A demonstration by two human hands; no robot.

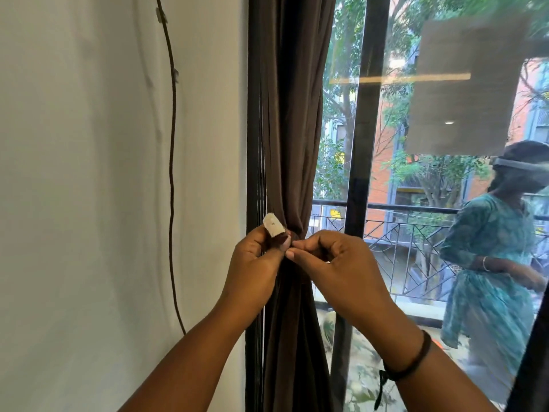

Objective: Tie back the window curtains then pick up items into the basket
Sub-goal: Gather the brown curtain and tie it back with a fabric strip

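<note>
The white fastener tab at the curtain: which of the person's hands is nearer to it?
Left. The left hand pinches the white tab; the right hand sits just right of it.

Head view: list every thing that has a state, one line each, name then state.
curtain: drawn aside, gathered into a bunch at the window's left edge
tie-back strap: pale end free, not yet fastened
left hand: pinching the strap's end
right hand: fingers pinched at the gathered waist
window: glass uncovered, reflecting the person
cord: hanging loose down the wall
</note>
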